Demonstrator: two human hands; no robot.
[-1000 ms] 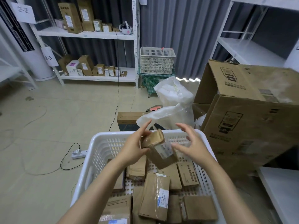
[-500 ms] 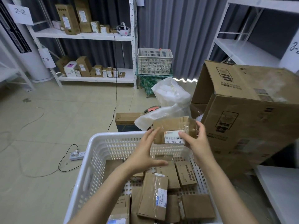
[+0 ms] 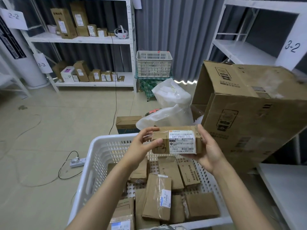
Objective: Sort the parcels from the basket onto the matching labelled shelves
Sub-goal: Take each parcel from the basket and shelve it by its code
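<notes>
Moved: parcel (image 3: 176, 141) turned level, label now facing up. Long axis left-right; left hand (image 3: 141, 146) pinches one end, right hand (image 3: 206, 151) grips the other. Scrawl maybe "-3"; 2-3 sign (image 3: 42, 64) far forward-left.

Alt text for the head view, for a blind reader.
The left hand and right hand hold a small brown parcel, label up, above a white basket of other parcels. White shelves tagged 2-2, 2-3 and 3-2 stand behind.

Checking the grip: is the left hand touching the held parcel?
Touching. The head view shows the thumb of the left hand pressed on the front face of the parcel, with no gap between them.
</notes>
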